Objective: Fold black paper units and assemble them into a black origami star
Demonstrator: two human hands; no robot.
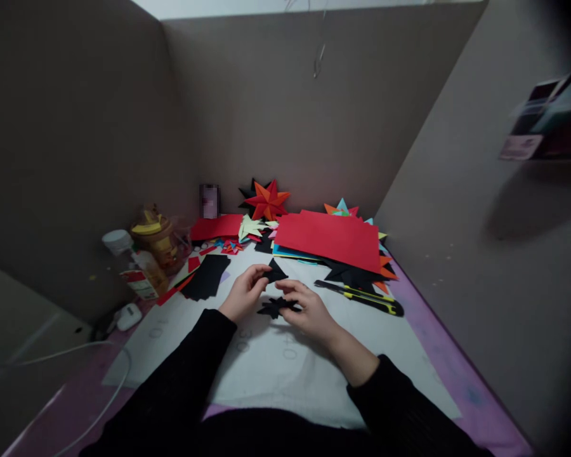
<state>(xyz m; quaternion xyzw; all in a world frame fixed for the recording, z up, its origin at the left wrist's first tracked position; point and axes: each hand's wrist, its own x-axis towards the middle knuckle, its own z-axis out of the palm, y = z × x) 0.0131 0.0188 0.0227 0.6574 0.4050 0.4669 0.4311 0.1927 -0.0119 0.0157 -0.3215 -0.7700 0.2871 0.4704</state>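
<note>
A small folded black paper piece (276,271) is pinched between the thumb and fingers of my left hand (246,293), near the middle of the white mat. Below it, a black paper star (275,308) with several points is at the fingers of my right hand (309,310), whose thumb and fingertips are closed on its right side. The two hands are close together but apart. A stack of black paper strips (208,277) lies left of them, and large red paper sheets (330,238) lie behind to the right.
A yellow and black cutter (361,297) lies right of my hands. At the left stand a white-capped bottle (147,276) and a brown container (157,240); a white cable (126,358) loops over the edge. Behind are a phone (210,202) and a red-orange star (268,200).
</note>
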